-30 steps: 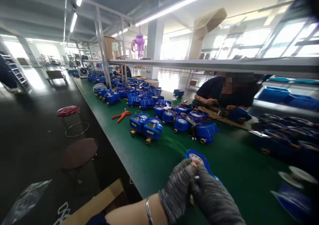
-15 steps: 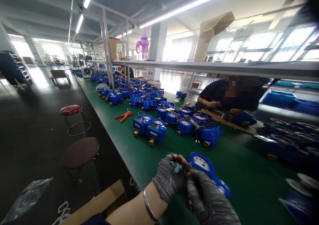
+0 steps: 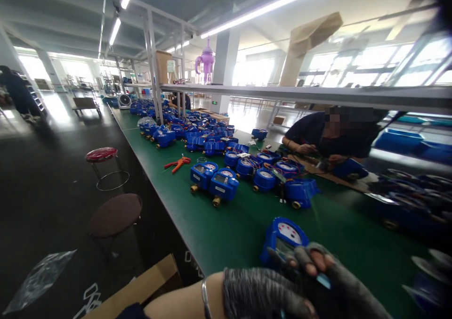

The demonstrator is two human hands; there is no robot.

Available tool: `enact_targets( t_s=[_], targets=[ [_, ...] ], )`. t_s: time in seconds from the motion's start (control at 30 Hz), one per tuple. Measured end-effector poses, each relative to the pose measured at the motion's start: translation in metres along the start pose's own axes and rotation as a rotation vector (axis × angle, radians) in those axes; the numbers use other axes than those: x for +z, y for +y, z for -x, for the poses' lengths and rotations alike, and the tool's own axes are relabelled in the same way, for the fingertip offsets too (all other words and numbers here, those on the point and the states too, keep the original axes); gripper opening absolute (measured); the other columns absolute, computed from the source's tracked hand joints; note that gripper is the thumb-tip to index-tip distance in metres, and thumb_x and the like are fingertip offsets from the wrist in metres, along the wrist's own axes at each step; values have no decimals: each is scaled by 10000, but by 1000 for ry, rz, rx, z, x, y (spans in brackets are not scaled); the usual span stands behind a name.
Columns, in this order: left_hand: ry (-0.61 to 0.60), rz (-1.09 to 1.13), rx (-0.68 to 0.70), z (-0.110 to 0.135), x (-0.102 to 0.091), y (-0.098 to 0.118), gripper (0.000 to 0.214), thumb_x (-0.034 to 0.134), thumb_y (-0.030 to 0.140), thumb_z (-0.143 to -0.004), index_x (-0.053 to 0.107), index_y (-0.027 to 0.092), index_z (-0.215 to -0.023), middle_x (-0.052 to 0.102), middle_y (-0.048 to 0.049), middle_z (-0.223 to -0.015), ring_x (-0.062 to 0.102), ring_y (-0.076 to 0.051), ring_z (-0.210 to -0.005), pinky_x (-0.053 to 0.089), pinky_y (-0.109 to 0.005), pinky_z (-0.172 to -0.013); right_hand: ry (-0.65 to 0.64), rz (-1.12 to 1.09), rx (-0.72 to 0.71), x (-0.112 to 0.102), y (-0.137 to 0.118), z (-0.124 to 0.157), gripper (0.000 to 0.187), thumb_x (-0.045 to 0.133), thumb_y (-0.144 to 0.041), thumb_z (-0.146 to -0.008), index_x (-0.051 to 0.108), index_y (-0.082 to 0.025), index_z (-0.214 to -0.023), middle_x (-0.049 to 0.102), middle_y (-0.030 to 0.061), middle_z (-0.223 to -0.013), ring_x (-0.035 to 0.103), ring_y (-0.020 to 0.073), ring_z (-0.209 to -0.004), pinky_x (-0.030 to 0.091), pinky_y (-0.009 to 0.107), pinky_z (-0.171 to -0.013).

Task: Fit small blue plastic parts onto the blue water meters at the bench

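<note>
Step in hand: looks like manual work on one blue water meter, sitting on the near edge of the green bench, dial face up, right in front of the hands

- left hand: grey knit glove, curled in at the bottom of the frame, just near of the meter. Can't tell if it's gripping anything
- right hand: same glove, bare fingertips showing, closed narrow around something small and blue at the meter's near-right side. Too blurred to say what the bit is
- hands overlap, so the actual contact point is hidden

Next move, my read: fine fingertip work at the meter housing, so the body needs to be kept steady on the bench while the small part is worked

Around:
- pair of finished-looking meters mid-bench, further cluster to their right with loose wires
- orange pliers further left, well apart from the hands
- another person bent over the far right side of the bench
- two stools on the floor left
- blurred meters far right

Nothing stands between the hands and the meter
</note>
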State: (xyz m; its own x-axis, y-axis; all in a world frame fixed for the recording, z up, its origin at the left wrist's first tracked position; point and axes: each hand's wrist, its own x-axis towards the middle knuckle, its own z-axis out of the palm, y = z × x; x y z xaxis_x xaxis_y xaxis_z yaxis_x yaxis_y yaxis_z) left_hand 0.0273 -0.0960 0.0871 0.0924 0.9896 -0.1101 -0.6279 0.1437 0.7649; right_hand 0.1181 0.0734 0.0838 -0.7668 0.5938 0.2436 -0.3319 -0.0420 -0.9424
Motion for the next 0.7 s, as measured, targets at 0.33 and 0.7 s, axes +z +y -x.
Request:
enact_targets(
  t_s=[0.33, 0.7],
  targets=[
    [38, 143, 248, 50, 7, -40, 398, 801, 402, -718, 727, 150, -1017, 620, -57, -673, 578, -141, -589, 455, -239, -576, 132, -190, 45, 49, -13, 22, 207, 699, -408, -798, 632, -213, -783, 584, 16, -702, 523, 149, -605, 479, 289, -558],
    [483, -151, 506, 47, -12, -55, 342, 627, 447, -894, 705, 215, -1134, 582, -29, -687, 476, -85, -517, 351, -196, -469, 89, 512, 36, 42, -15, 114, 160, 583, -358, -881, 656, -227, -826, 674, 34, -786, 627, 191, -753, 522, 292, -714]
  ],
)
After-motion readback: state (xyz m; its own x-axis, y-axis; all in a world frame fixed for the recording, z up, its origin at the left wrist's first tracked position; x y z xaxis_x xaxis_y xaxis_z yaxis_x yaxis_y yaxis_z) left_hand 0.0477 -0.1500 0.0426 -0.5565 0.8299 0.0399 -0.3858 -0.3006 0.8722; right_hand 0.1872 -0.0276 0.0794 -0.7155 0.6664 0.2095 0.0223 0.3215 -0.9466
